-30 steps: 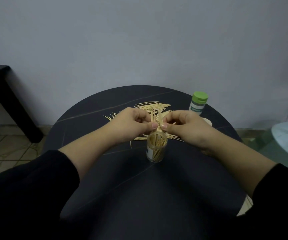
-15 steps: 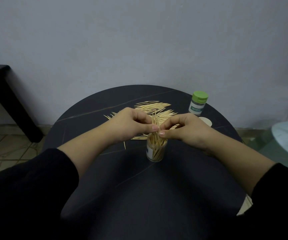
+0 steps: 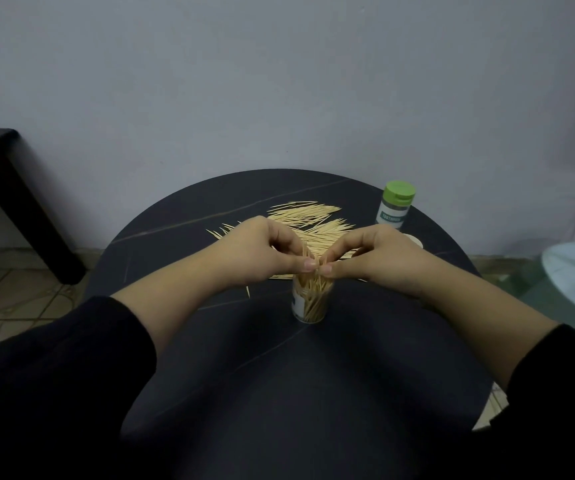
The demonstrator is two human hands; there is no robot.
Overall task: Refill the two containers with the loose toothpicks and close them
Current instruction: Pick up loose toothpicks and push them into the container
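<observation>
Open container [image 3: 310,301]: standing mid-surface [image 3: 279,375], nearly full; left hand [image 3: 262,247] and right hand [image 3: 379,254] are each pinching the toothpick bundle [image 3: 308,258] at its mouth. Sticks are splaying, seemingly crossing inside, so pressing down is risking a tip-over or a scatter toward the loose pile [image 3: 310,220] behind.

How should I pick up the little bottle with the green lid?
Probably grip the bottle round its white body, below the green lid, coming from its right side: it stands upright, and loose toothpicks lie to its left.
</observation>
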